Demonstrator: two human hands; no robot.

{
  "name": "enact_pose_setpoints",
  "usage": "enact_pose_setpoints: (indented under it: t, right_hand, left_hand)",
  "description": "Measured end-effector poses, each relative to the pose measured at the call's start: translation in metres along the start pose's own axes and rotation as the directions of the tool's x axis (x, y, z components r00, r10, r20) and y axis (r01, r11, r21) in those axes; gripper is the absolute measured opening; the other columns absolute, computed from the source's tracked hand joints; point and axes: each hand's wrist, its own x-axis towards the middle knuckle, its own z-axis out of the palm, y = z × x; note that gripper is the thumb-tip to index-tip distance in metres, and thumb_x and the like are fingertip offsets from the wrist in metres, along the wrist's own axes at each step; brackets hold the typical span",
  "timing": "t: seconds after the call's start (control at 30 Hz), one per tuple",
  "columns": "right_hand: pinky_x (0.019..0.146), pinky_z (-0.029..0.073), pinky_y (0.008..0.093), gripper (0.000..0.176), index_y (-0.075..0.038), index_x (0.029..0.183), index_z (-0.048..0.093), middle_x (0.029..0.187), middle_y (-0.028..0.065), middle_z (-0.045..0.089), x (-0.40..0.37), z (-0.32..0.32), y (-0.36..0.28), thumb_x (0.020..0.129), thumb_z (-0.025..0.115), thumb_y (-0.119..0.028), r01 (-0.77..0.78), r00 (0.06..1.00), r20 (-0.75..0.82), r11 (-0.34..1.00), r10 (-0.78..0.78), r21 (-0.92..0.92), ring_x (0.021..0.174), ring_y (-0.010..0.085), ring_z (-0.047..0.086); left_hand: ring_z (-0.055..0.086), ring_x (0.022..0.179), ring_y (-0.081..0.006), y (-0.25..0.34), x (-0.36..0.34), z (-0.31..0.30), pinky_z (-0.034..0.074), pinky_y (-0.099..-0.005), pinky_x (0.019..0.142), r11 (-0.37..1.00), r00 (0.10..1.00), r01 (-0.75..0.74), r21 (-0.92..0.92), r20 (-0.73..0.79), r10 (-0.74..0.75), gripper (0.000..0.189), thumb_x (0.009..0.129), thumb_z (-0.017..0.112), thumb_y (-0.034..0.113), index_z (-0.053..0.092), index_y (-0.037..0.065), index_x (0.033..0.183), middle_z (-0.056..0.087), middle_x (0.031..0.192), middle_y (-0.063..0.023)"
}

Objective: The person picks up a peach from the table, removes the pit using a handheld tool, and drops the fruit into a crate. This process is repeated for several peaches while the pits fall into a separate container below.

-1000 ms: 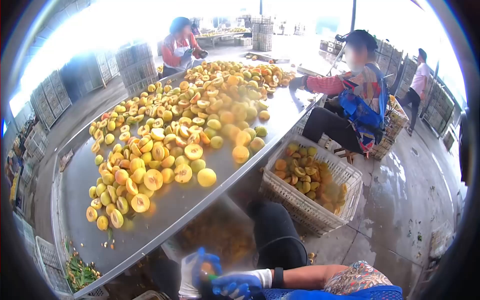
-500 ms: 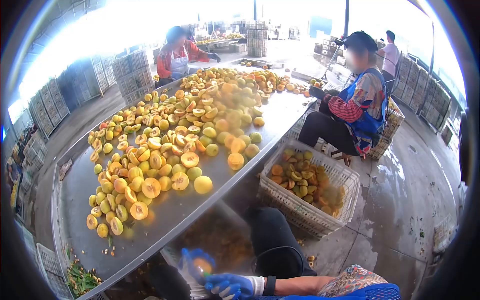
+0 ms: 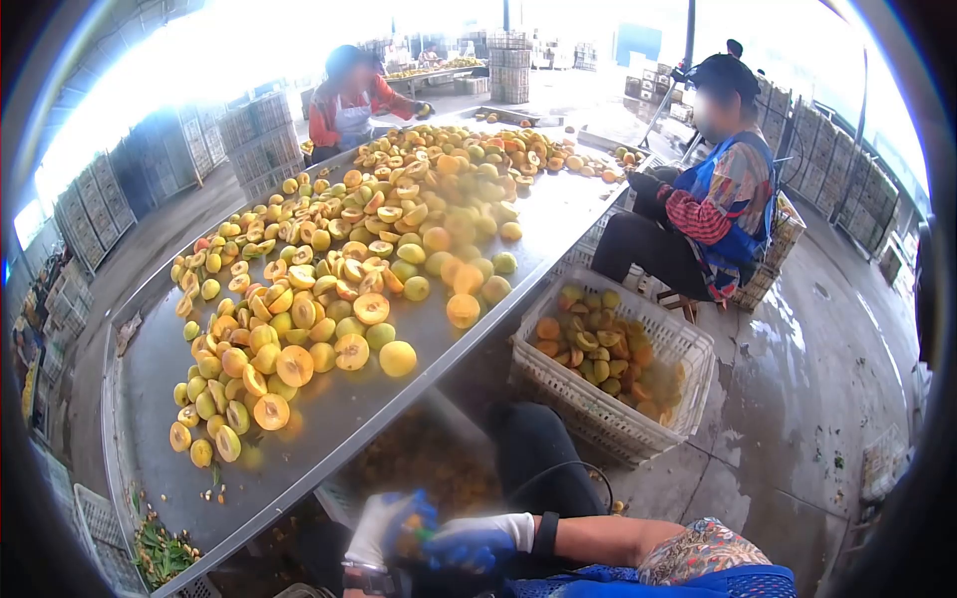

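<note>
My left hand (image 3: 397, 520), in a white and blue glove, is closed around a blurred yellow-orange fruit (image 3: 411, 536). Close beside it on the right is my right hand (image 3: 473, 545), in the same kind of glove, with curled fingers smeared by motion; what it grips cannot be made out. Both hands are low in the view, over my lap and below the metal table (image 3: 419, 407). Many whole and halved yellow fruits (image 3: 294, 366) lie heaped on the table.
A white crate (image 3: 688, 344) of fruit stands right of my knee (image 3: 543, 453). A co-worker in a blue apron (image 3: 733, 194) sits beyond it; another in red (image 3: 349, 105) is across the table. Leaves (image 3: 164, 553) lie at the lower left. Stacked crates (image 3: 257, 140) stand behind.
My left hand has shifted slightly up and its wrist now shows. My right hand has moved a little right and up. The co-worker in red has raised a hand with a fruit.
</note>
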Motion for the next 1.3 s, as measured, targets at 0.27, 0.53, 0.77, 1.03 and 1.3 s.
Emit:
enact_pose_setpoints:
  t: [0.27, 0.53, 0.77, 1.03, 1.3]
  right_hand:
    - [0.060, 0.050, 0.0432, 0.029, -0.004, 0.095, 0.060, 0.075, 0.0134, 0.065, 0.004, -0.005, -0.009, 0.098, 0.054, -0.032, -0.333, 0.583, -0.224, 0.021, -0.781, -0.943, 0.061, 0.0281, 0.063]
    - [0.062, 0.053, 0.0464, 0.036, 0.005, 0.119, 0.051, 0.079, 0.0206, 0.068, 0.009, -0.014, 0.013, 0.093, 0.052, -0.020, -0.577, 0.656, -0.192, -0.320, -0.730, -0.751, 0.071, 0.0369, 0.067]
    - [0.064, 0.052, 0.0430, 0.049, 0.006, 0.129, 0.046, 0.080, 0.0214, 0.067, 0.006, 0.001, 0.000, 0.096, 0.055, -0.029, -0.499, 0.595, -0.224, -0.136, -0.772, -0.856, 0.068, 0.0334, 0.067]
    - [0.062, 0.052, 0.0409, 0.047, 0.002, 0.124, 0.053, 0.076, 0.0211, 0.066, 0.001, 0.045, -0.014, 0.096, 0.058, -0.035, -0.323, 0.537, -0.456, 0.326, -0.710, -0.888, 0.065, 0.0305, 0.067]
    - [0.057, 0.049, 0.0417, 0.044, -0.001, 0.110, 0.055, 0.075, 0.0176, 0.065, -0.004, 0.014, -0.009, 0.099, 0.050, -0.043, -0.168, 0.531, -0.280, 0.224, -0.800, -0.960, 0.063, 0.0287, 0.064]
  left_hand:
    - [0.062, 0.060, -0.0165, 0.016, -0.016, -0.028, 0.050, -0.0296, 0.056, 0.867, 0.811, -0.497, -0.041, -0.377, 0.447, 0.027, 0.093, 0.068, 0.025, 0.067, -0.002, 0.091, 0.067, 0.073, -0.0091]
    - [0.058, 0.058, -0.0114, -0.039, -0.167, -0.108, 0.047, -0.0254, 0.055, 0.929, 0.384, -0.289, 0.231, -0.861, 0.333, 0.025, 0.096, 0.066, 0.026, 0.067, 0.001, 0.094, 0.066, 0.072, -0.0067]
    - [0.063, 0.101, -0.0356, -0.151, -0.226, -0.183, 0.050, -0.0435, 0.088, 0.192, 0.255, 0.850, 0.491, -0.702, 0.665, 0.036, 0.091, 0.064, 0.037, 0.066, 0.008, 0.112, 0.067, 0.110, -0.0171]
    - [0.066, 0.090, -0.0362, 0.103, -0.064, -0.105, 0.052, -0.0433, 0.078, 0.312, 0.357, 0.322, 0.894, -0.420, 0.835, 0.042, 0.091, 0.066, 0.036, 0.062, 0.005, 0.118, 0.069, 0.096, -0.0189]
    - [0.065, 0.098, -0.0406, 0.140, 0.068, -0.152, 0.052, -0.0470, 0.084, 0.294, 0.541, 0.346, 0.891, -0.445, 0.714, 0.057, 0.078, 0.074, 0.044, 0.064, -0.006, 0.103, 0.068, 0.102, -0.0272]
